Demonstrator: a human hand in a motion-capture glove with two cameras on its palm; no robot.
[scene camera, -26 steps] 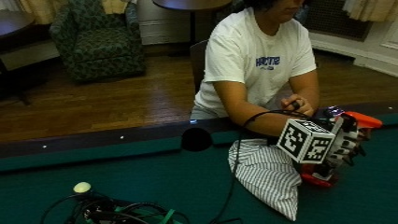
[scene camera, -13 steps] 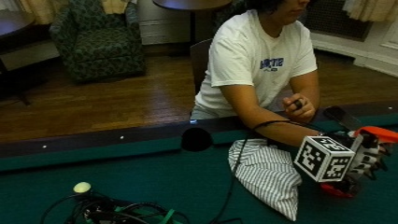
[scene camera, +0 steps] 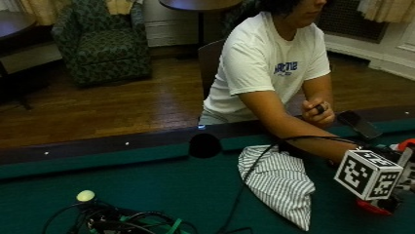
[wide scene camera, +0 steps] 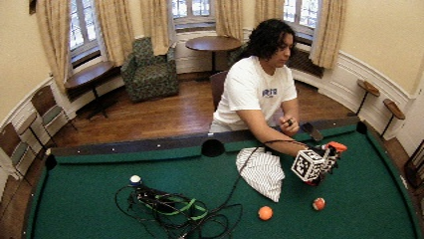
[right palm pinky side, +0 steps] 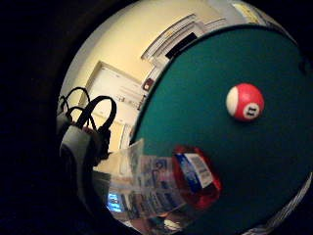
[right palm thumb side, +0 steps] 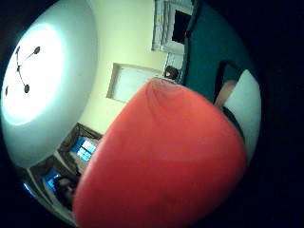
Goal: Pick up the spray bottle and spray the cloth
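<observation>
Since a moment ago, the gloved right hand [wide scene camera: 324,159] has slid away from the striped cloth [scene camera: 282,181] and out toward the far side of the pool table [wide scene camera: 99,199]. It now sits beside the cloth, not over it.

That hand has hold of the spray bottle [wide scene camera: 329,155]. The bottle's red-orange top sticks up above the hand, and a red bit shows under it. From the palm, the red top fills most of the thumb-side view, so it is very close. The other palm view shows the see-through body of the bottle with a paper label and a red end, held above the green felt. How the fingers wrap around it is hard to see.

The cloth lies flat on the felt near the table's edge, in front of the person, just beside the arm. A black cable runs across its edge.

A red and white striped ball [wide scene camera: 318,203] lies on the felt near the hand. An orange ball [wide scene camera: 265,212] lies past the cloth's tip. A tangle of black and green cables [wide scene camera: 169,209] sits well apart, with a small white ball [wide scene camera: 134,179] next to it.

The person's forearm reaches across the rail, low over the table. The bare hand [scene camera: 317,112] rests by the rail.
</observation>
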